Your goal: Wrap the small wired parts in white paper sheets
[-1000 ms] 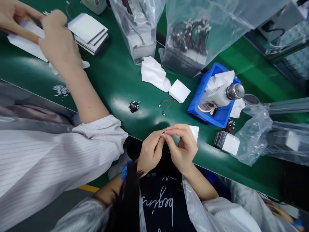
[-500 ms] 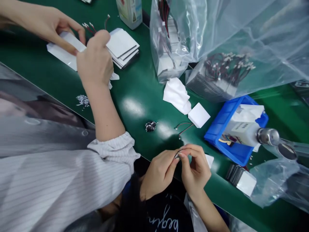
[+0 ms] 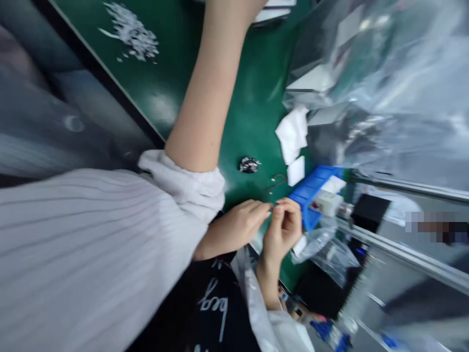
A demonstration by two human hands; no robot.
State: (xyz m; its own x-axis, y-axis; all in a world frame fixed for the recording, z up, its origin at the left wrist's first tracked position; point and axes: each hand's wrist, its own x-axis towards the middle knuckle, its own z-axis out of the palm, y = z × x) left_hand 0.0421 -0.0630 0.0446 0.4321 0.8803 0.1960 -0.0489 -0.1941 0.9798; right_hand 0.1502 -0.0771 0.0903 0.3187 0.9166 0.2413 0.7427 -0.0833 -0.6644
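At the top edge my right hand [image 3: 238,9] shows only its wrist and the back part. Its fingers are cut off by the frame, so what they hold cannot be seen. Just right of it lies a stack of flat white packs [image 3: 273,14], mostly out of the picture. My left hand is outside the view. A pile of small white scraps [image 3: 135,36] lies on the green table [image 3: 256,88], left of my right forearm. To the forearm's right sits a small black-and-white clump [image 3: 249,165].
A co-worker's two hands [image 3: 280,227] meet at their fingertips at the table edge, close to my sleeve. Beyond are a white cloth [image 3: 293,132], a white pack [image 3: 296,171] with thin wires, a blue bin [image 3: 304,190] holding a bottle, and large clear plastic bags [image 3: 414,73].
The view has swung to the right and blurred. My left hand and the white pack under it have left the picture; my right hand has slid up to the top edge.
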